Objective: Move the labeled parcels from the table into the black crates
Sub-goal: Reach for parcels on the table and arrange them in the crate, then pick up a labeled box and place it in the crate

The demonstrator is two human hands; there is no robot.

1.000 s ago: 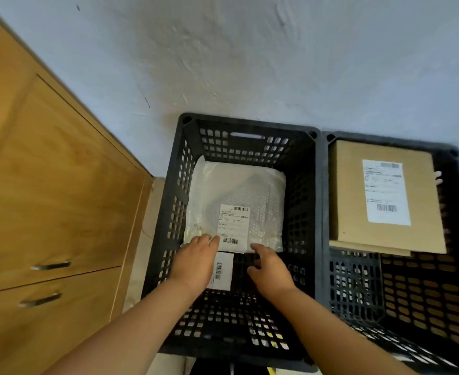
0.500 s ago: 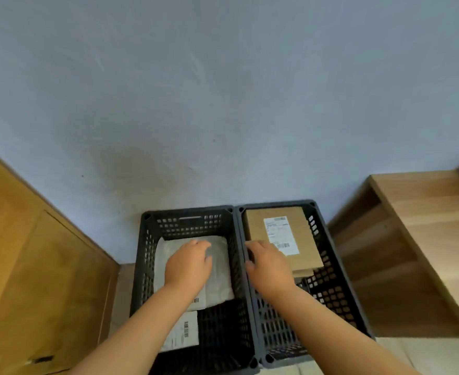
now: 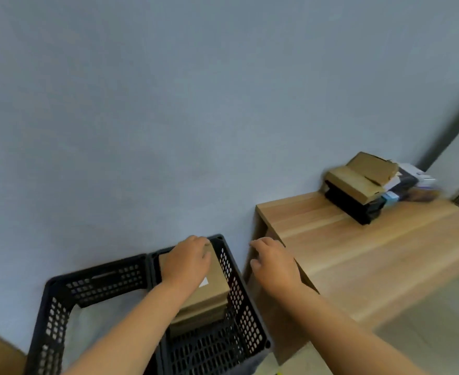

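A pale blue-grey wall [image 3: 196, 104] fills the frame from nine to one o'clock. A wooden table [image 3: 371, 247] runs from centre out to three o'clock, with a blurred pile of parcels [image 3: 363, 182] at its far end near two o'clock. Two black crates stand side by side at six o'clock: the left crate [image 3: 60, 307] holds a white bagged parcel [image 3: 98, 323], the right crate [image 3: 239, 293] a stack of brown cardboard parcels [image 3: 209, 293]. The left hand [image 3: 189, 262] hovers over that stack, fingers relaxed, holding nothing; contact cannot be told. The right hand [image 3: 274, 263] hangs loosely open beside the table's near corner, also holding nothing
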